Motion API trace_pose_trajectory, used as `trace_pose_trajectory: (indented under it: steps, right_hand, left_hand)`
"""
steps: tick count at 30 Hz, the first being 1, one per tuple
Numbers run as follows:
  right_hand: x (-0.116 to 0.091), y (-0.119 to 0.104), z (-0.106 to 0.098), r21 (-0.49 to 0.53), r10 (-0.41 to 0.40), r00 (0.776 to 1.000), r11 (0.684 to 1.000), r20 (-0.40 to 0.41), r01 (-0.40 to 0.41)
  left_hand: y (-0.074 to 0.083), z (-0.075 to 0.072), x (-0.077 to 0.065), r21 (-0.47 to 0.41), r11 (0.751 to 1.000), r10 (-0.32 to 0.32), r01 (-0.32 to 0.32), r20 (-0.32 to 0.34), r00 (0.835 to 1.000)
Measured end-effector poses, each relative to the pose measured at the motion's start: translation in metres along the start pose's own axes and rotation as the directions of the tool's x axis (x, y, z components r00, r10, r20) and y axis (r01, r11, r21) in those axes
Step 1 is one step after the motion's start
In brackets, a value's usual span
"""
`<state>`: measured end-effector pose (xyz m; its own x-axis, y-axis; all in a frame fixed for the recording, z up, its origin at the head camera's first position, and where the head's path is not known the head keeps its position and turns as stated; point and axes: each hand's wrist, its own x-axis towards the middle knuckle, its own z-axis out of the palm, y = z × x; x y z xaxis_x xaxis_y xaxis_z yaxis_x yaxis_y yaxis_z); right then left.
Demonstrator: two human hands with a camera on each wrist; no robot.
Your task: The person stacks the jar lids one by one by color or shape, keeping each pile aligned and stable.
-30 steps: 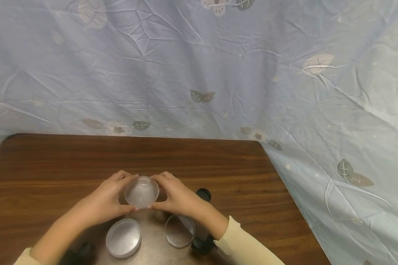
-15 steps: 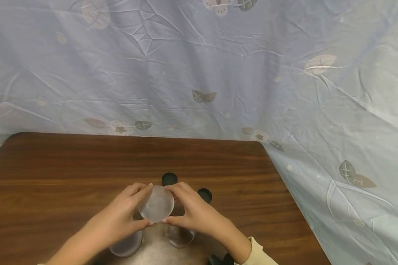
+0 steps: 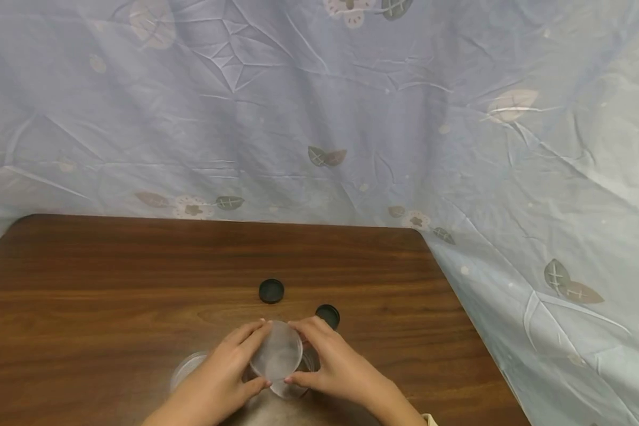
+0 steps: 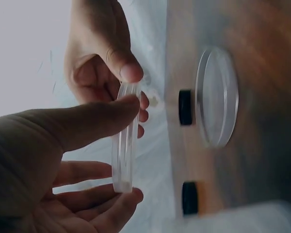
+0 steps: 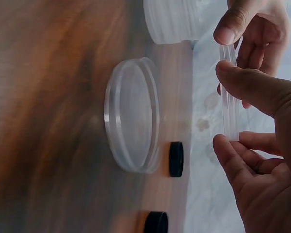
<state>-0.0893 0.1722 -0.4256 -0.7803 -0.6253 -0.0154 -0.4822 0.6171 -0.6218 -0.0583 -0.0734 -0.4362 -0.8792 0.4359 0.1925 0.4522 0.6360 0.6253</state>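
Observation:
Both hands hold a clear round petri dish (image 3: pixel 278 350), raised above the table. My left hand (image 3: pixel 218 376) grips its left edge between thumb and fingers, while my right hand (image 3: pixel 343 368) pinches the opposite edge. Seen side-on in the left wrist view, the held dish (image 4: pixel 124 145) shows layered rims. Below it, another clear petri dish (image 5: pixel 131 116) lies flat on the table, apart from the held one. In the head view the hands and the held dish partly hide that lower dish.
A stack of clear petri dishes (image 5: pixel 170 20) stands to the left; my left hand partly covers it in the head view. Two black round caps (image 3: pixel 271 291) lie on the wooden table (image 3: pixel 138 266) beyond the hands. A patterned cloth (image 3: pixel 277 118) hangs behind the table.
Both hands have carried the held petri dish rightward and nearer, from beyond the stack to over the dish on the table. The black cap farther back has come into full view.

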Motion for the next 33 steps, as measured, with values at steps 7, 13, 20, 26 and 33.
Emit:
trace_pose_trajectory:
  steps: [7, 13, 20, 26, 33]
  right_hand:
    - [-0.015, 0.01, 0.007, -0.002, 0.006, 1.0, 1.0, -0.024, -0.006]
    - [-0.023, 0.018, 0.011, -0.001, 0.03, 0.999, 1.0, -0.034, -0.03]
    - [-0.029, 0.028, 0.02, 0.006, 0.054, 0.998, 0.999, -0.031, -0.054]
    - [-0.031, 0.032, 0.026, 0.008, 0.075, 0.997, 0.997, -0.028, -0.074]
    - [-0.033, 0.036, 0.029, 0.0, 0.063, 0.997, 0.998, -0.037, -0.063]
  left_hand:
    - [0.003, 0.025, 0.0, -0.033, 0.999, 0.016, -0.016, 0.0, 1.0]
    - [0.005, 0.038, 0.002, -0.076, 0.997, -0.016, 0.017, 0.006, 1.0]
    - [0.0, 0.048, 0.003, -0.097, 0.994, -0.039, 0.043, 0.042, 0.998]
    - [-0.001, 0.052, 0.002, -0.092, 0.995, -0.025, 0.03, 0.057, 0.998]
    - [-0.001, 0.056, 0.001, -0.068, 0.998, 0.0, 0.003, 0.054, 0.999]
